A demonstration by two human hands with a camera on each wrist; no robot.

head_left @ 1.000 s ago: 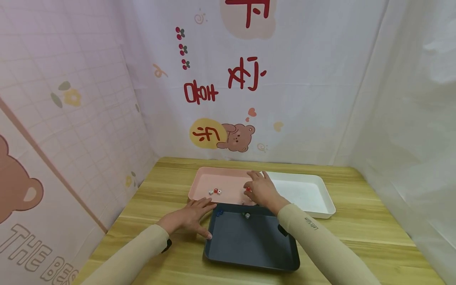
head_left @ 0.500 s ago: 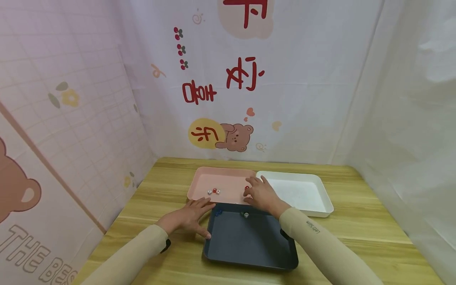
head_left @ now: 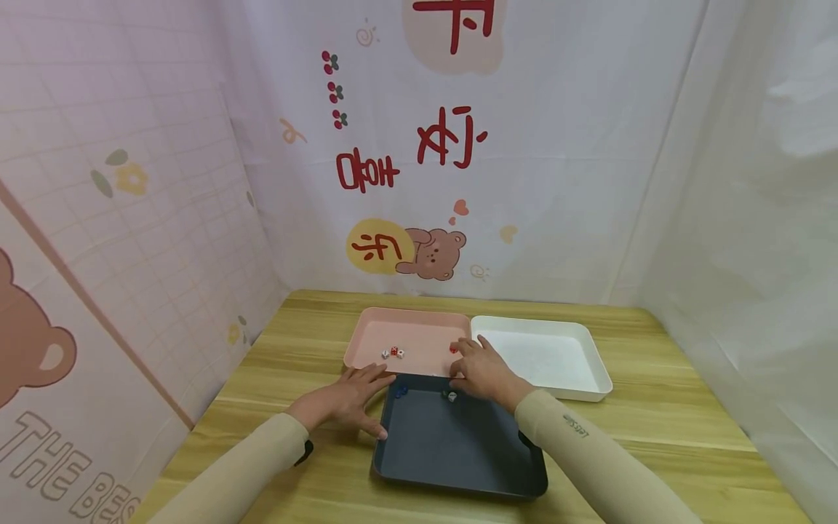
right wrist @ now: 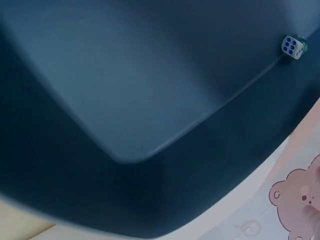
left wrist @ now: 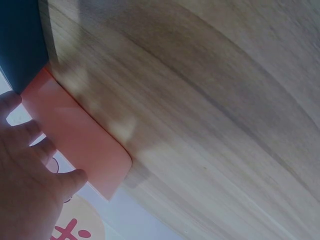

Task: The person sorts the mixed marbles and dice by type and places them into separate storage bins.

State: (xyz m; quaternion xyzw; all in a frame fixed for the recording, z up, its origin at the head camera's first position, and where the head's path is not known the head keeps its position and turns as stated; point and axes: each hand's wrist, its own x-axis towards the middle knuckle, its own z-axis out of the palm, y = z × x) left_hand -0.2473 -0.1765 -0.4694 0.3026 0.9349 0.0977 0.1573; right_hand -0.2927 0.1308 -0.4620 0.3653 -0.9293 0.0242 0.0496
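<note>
My left hand [head_left: 350, 397] has its fingers spread, thumb at the left rim of the dark tray [head_left: 461, 444] and fingertips over its back left corner. My right hand [head_left: 481, 369] hangs over the dark tray's back rim, fingers loosely bent downward, with nothing seen in them. Below its fingertips lie a white die [head_left: 452, 397] with blue pips and a green die [head_left: 445, 394]. Blue dice [head_left: 401, 392] sit in the back left corner. In the pink tray [head_left: 419, 320] are a red die [head_left: 394, 351] between two white ones, and another red die [head_left: 454, 349] partly behind my right fingers.
A white tray [head_left: 550, 356] stands right of the pink one, both behind the dark tray on the wooden table [head_left: 668, 422]. Printed cloth [head_left: 556, 182] encloses the table at the back and sides.
My right hand has moved back from over the pink tray toward the dark tray's back rim, lowering its fingers. A red die stays in the pink tray. My left hand keeps its place.
</note>
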